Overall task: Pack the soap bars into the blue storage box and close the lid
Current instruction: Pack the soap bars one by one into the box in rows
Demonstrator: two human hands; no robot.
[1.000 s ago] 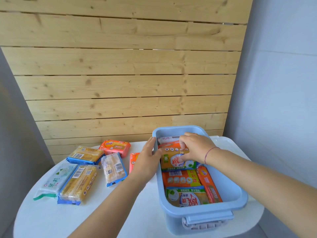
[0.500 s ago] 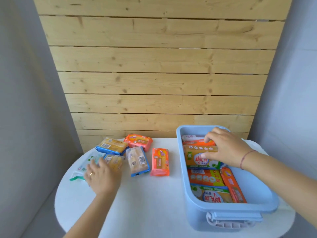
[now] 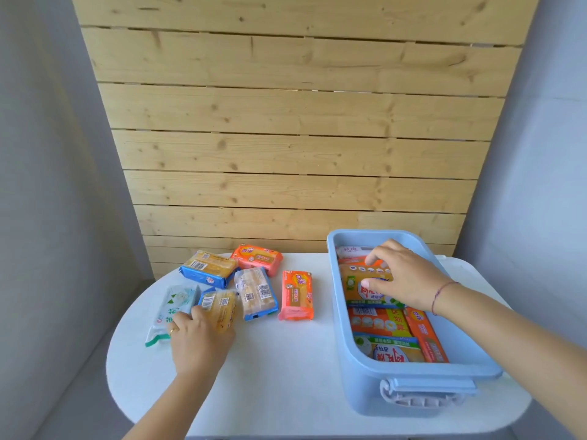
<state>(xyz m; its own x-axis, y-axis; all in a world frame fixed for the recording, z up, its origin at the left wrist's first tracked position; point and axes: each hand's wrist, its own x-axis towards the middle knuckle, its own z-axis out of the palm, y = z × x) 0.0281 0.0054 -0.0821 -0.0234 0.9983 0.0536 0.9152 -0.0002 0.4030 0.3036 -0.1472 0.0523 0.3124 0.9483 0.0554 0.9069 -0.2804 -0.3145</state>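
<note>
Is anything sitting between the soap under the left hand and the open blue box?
Yes. Between the yellow soap pack under the left hand and the blue storage box lie a blue-edged soap pack and an orange soap pack, flat on the white table. Lifting over them clears both. The box is open; no lid is visible.

1. Pretty bright, soft daylight all over, no harsh hotspots.
2. The white table looks nearly blown out, hardly any texture.
3. Shadows are faint, just soft ones under the blue storage box and the forearms.
4. Wide-angle warp: wooden slats and grey walls lean outward near the edges.
5. Slightly soft overall, package print isn't crisp.
</note>
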